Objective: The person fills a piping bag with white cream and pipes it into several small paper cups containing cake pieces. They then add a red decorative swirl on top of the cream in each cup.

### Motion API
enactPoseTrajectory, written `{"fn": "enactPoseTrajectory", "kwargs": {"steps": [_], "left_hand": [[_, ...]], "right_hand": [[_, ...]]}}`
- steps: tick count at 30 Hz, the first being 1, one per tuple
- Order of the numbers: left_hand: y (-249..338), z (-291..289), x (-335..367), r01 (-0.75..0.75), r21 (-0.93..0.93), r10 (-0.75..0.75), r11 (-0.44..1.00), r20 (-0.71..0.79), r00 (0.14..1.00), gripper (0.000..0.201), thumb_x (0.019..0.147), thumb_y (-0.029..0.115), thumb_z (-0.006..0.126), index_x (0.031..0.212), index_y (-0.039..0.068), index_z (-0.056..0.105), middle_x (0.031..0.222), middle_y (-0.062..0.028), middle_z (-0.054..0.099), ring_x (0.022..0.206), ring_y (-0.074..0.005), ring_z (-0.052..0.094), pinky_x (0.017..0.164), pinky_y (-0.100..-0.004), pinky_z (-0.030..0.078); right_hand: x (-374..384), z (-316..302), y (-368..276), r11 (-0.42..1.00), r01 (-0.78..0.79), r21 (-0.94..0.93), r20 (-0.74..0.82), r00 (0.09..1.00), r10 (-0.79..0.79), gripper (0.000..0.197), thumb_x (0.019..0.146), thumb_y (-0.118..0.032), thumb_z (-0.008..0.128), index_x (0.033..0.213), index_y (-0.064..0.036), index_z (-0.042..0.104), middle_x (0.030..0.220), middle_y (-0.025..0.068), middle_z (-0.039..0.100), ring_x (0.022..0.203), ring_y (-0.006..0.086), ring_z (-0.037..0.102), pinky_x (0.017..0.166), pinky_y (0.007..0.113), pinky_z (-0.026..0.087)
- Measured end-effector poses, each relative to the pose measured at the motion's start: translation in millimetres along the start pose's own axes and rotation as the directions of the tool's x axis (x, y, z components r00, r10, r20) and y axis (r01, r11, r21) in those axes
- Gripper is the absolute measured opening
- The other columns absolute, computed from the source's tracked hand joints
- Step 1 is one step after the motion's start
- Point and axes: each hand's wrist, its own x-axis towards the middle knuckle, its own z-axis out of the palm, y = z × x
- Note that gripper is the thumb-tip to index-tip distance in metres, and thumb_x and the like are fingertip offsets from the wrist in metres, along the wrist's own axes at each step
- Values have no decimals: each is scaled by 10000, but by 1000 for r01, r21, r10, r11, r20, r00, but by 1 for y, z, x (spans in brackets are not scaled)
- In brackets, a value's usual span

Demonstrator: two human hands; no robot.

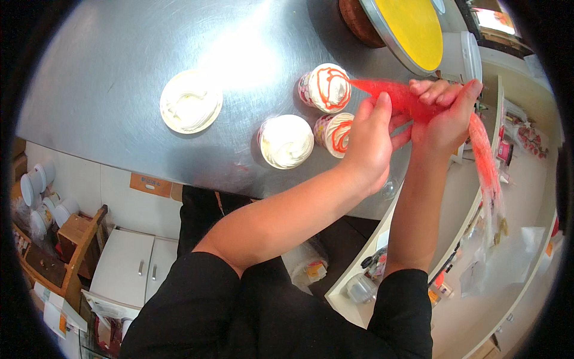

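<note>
A clear piping bag (399,99) filled with red sauce slants across both my hands. My right hand (448,105) is wrapped round its fuller part, and the bag's loose tail hangs down beyond the wrist. Closer to the tip, my left hand (372,134) grips the bag between thumb and fingers. The tip meets the right edge of a cream-topped cup (326,88) with looping red lines. Another cup with red lines (336,134) is partly hidden behind my left hand. Plain white swirled cream fills a nearer cup (286,142) and a wider round container (191,102) farther left.
All the cups stand on a shiny metal table (107,78). A yellow-topped turntable (412,33) is at the back right, with a white bucket (469,57) beside it. Shelving with supplies (478,239) runs along my right. A white cabinet (128,269) stands lower left.
</note>
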Motion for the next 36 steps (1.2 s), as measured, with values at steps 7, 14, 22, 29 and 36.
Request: {"fn": "enactPoseTrajectory", "kwargs": {"steps": [7, 14, 22, 29, 36], "left_hand": [[-5, -7, -21, 10, 12, -9, 1000, -64, 998, 288, 948, 291, 349, 1130, 82, 428, 1165, -78, 496, 1092, -202, 472, 894, -424, 394], [-5, -8, -10, 36, 50, -33, 998, -54, 998, 265, 946, 247, 363, 1128, 66, 426, 1180, -98, 478, 1094, -215, 460, 923, -418, 372], [-17, -18, -21, -5, 182, -4, 983, 54, 999, 327, 930, 206, 404, 1217, 53, 374, 1189, -95, 457, 1134, -215, 425, 953, -394, 352], [-24, -22, -41, -23, 429, -35, 903, 127, 991, 505, 935, 219, 394, 1355, 45, 175, 1326, -108, 332, 1230, -213, 338, 1018, -401, 273], [-19, -21, -108, 35, 269, -79, 963, 152, 985, 448, 947, 260, 351, 1345, 113, 208, 1359, -68, 307, 1236, -203, 330, 1006, -421, 271]], "right_hand": [[-24, -8, 6, 998, -15, 57, 51, 999, 12, 537, 922, -482, 306, 550, -95, 331, 477, 85, 415, 513, 258, 495, 639, 410, 454], [-17, -19, 17, 990, -67, 122, -87, 993, 78, 534, 925, -477, 299, 562, -87, 340, 497, 79, 408, 552, 262, 509, 647, 424, 461], [-25, -45, 32, 898, -69, 434, -285, 936, 209, 510, 932, -442, 302, 559, -101, 372, 517, 70, 431, 616, 288, 516, 755, 477, 425], [-41, -76, 44, 769, -52, 637, -307, 898, 315, 480, 915, -442, 357, 558, -122, 378, 536, 42, 449, 657, 258, 519, 790, 466, 423], [-94, -61, -12, 851, -38, 524, 50, 999, 14, 532, 940, -447, 255, 534, -128, 382, 509, 47, 461, 557, 227, 503, 703, 422, 449]]}}
